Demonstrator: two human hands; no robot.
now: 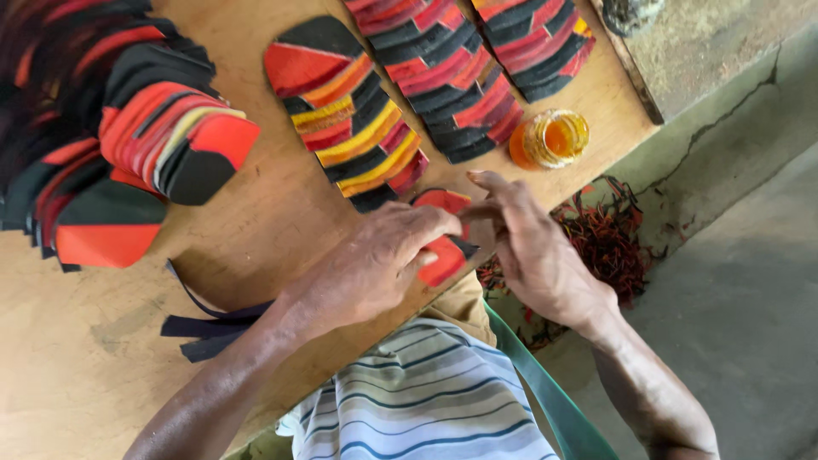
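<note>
Two bare hands meet at the near edge of a wooden table (281, 213), working on one red and black shaped piece (443, 255). The left hand (379, 260) lies over the piece with its fingers curled down onto it, so most of the piece's middle is hidden; only a red end below the fingers and a red and black end above them show. The right hand (532, 247) comes in from the other side, its fingertips drawn together at the piece's edge, though the exact contact is covered by the left hand's fingers and cannot be told for sure.

Just beyond the piece lies a fanned row of red, yellow and black pieces (349, 111), with two more overlapping rows (447, 72) behind it, cut off by the top of the frame. A thick stack of similar pieces (128, 128) fills the left side, partly out of view and blurred. A small jar of orange liquid (550, 138) stands near the table's edge, just beyond the right hand. Dark strips (204, 328) lie on the wood beside the left forearm. Red and dark scraps (609, 243) lie heaped on the floor beyond the right hand, half hidden by it. A striped shirt (426, 400) fills the bottom.
</note>
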